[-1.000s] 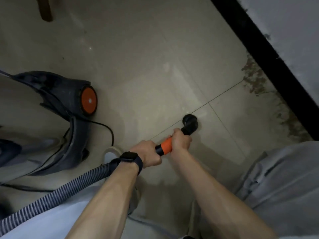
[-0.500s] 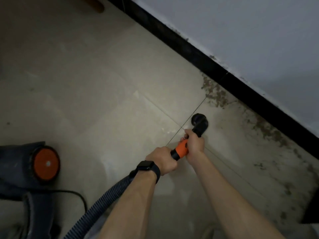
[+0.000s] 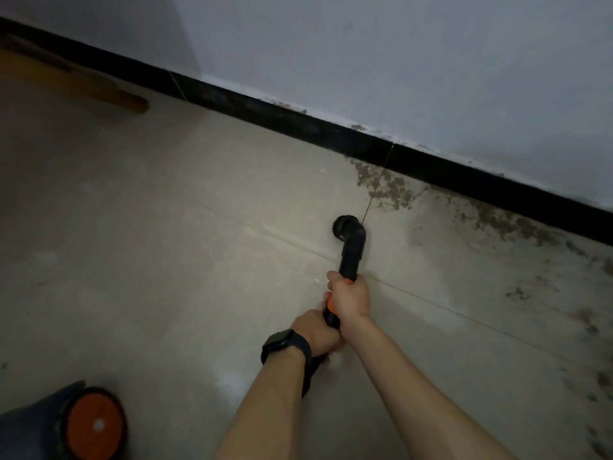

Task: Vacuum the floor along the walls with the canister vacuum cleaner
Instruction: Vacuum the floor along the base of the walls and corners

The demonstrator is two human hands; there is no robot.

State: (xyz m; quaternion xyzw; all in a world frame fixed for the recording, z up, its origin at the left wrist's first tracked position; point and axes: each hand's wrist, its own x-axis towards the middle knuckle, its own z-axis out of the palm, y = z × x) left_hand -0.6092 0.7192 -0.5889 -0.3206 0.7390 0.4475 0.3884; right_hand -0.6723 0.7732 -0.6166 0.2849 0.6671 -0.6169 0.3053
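Closest to you, down in the bottom-left corner, is the canister vacuum cleaner (image 3: 36, 433), a dark grey body with a round orange wheel (image 3: 96, 426) facing you. Only that corner of it is in shot.

Your two bare forearms reach out over the beige floor (image 3: 166, 260). Your left hand (image 3: 315, 330), the one with the black watch (image 3: 282, 343), is curled round the back end of the wand (image 3: 331, 318). Your right hand (image 3: 350, 297) is wrapped round the orange part just ahead of it, so both are holding on tight. The dark bit under your left wrist looks like the hose, but it's too hidden to be sure.

Past your right hand the wand goes black and bends into an elbow nozzle (image 3: 353, 247) with a round brush head (image 3: 340, 227). It's down at the tile next to a grout line (can't tell if the bristles actually touch).

Just beyond the brush there's a patch of brown stains (image 3: 384, 187) running along the foot of the black baseboard (image 3: 298, 124). The brush is near that strip, not against it. Above it is the pale wall (image 3: 398, 61). Far left, a wooden piece (image 3: 99, 88) lies on the floor by the baseboard.
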